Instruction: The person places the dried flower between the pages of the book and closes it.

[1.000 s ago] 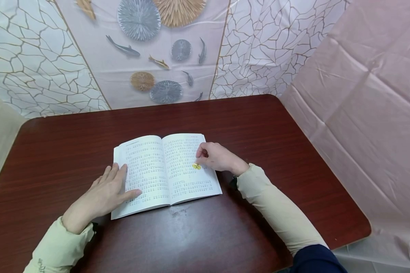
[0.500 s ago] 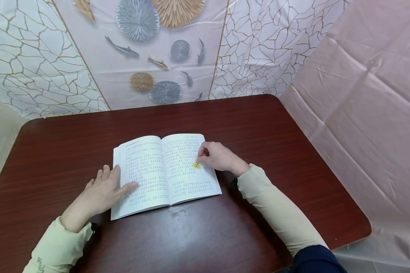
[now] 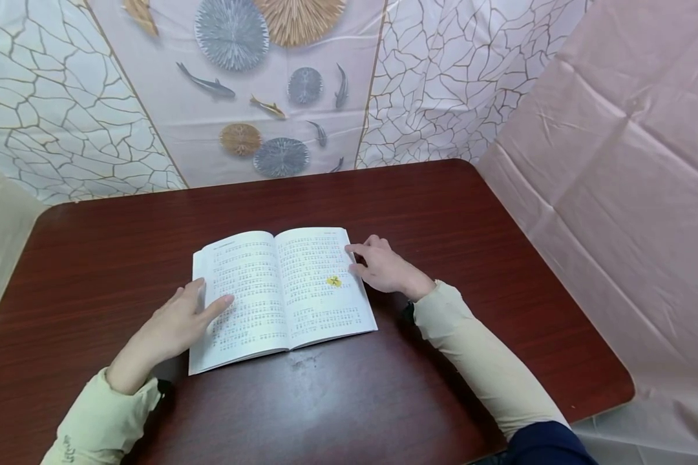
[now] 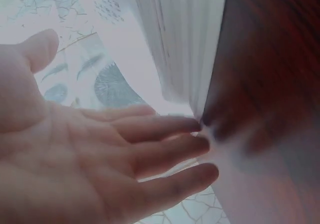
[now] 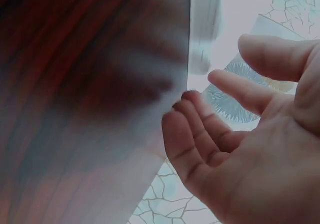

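An open book (image 3: 311, 258) with printed pages lies flat at mid-table. On its right page sits a small flat yellow piece (image 3: 334, 281) with a dark mark, shaped a bit like a butterfly. My left hand (image 3: 169, 326) is at the book's left edge, its thumb over the left page. In the left wrist view the fingers (image 4: 170, 149) are straight, their tips beside the page edges. My right hand (image 3: 386, 270) is by the right edge, holding nothing. Its index finger is stretched out and the other fingers (image 5: 200, 124) curl loosely, as the right wrist view shows.
Dark red-brown wood forms the table (image 3: 430, 206), with rounded corners. Behind it hangs a patterned cloth (image 3: 302, 129) with fish and round shapes. A plain pinkish cloth (image 3: 628, 194) borders the right side.
My right hand has let go of the yellow piece and drawn back right to the book's edge, leaving the piece on the page. My left hand has shifted slightly up and left along the left edge.
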Demonstrator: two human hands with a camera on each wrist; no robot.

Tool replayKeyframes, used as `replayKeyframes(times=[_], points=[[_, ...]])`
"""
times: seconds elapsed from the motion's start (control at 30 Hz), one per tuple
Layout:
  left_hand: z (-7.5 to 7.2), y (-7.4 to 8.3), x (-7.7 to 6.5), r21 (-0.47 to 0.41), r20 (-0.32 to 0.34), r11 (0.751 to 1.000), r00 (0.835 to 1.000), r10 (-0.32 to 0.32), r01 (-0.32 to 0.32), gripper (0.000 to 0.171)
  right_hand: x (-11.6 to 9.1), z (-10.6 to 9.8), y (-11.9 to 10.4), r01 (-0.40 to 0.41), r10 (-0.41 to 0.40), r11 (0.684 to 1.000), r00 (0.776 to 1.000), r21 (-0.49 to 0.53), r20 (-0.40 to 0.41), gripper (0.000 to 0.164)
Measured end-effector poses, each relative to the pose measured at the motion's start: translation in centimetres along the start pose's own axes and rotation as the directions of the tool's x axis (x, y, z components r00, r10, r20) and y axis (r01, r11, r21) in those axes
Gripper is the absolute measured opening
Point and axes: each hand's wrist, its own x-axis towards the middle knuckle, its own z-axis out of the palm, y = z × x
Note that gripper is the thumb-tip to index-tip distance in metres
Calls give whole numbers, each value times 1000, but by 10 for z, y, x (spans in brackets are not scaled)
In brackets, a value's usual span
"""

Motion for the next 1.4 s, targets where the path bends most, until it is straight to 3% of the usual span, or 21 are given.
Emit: replayKeyframes(times=[0.17,0.33,0.53,1.13,1.4], points=[[-1,-9,3,-5,13,999,999,-38,38,110,-6,3,3,-68,64,992,997,-107,-40,58],[-2,-9,4,-18,46,1000,999,0,0,110,-11,4,-1,-52,51,986,999,-159,-12,61],[-4,-1,5,-85,54,996,998,-14,19,108,-14,4,-7,0,8,986,999,-167,49,52],[-3,5,6,-125,42,991,998,-44,49,108,-12,5,-8,-13,24,977,998,-214,52,47],[-1,8,10,-190,44,979,997,-65,72,109,-13,6,-6,-8,21,971,998,-239,51,47]])
